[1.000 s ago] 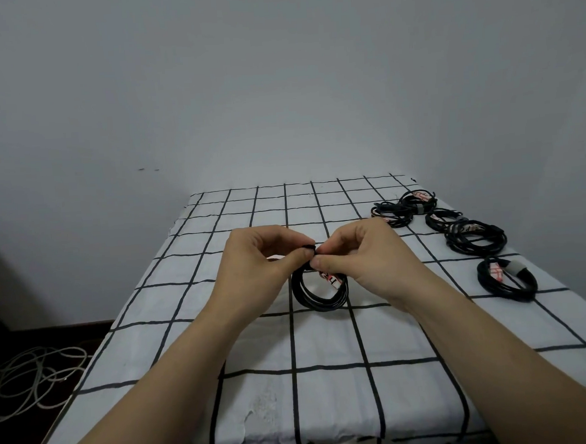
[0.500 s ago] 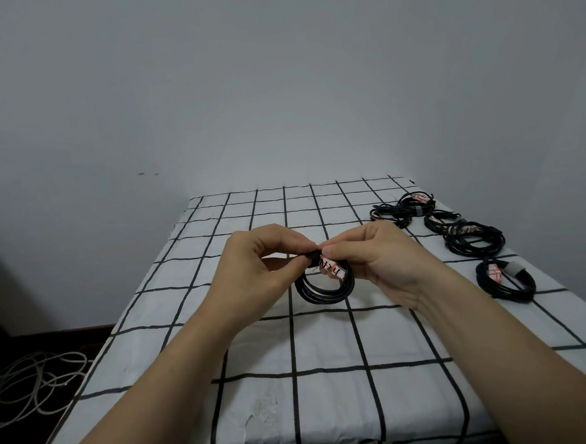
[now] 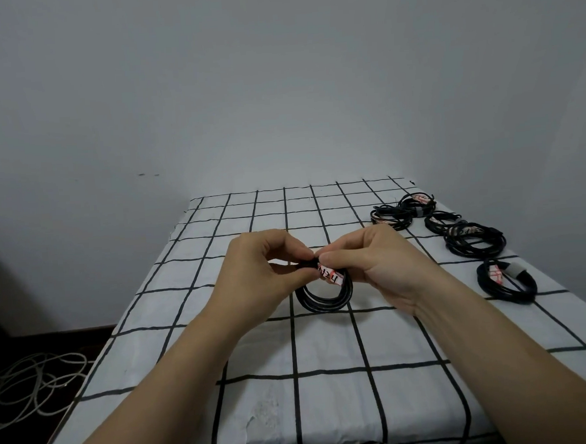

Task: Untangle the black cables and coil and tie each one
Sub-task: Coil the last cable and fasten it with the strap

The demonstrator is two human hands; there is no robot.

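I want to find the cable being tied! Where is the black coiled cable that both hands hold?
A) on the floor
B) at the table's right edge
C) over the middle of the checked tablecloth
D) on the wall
C: the left hand and right hand pinch the top of the black coiled cable over the middle of the white, black-gridded tablecloth.

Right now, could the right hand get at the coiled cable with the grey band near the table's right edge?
Probably yes, once it lets go: the right hand pinches the coil being tied, but only checked cloth lies between it and the banded coil.
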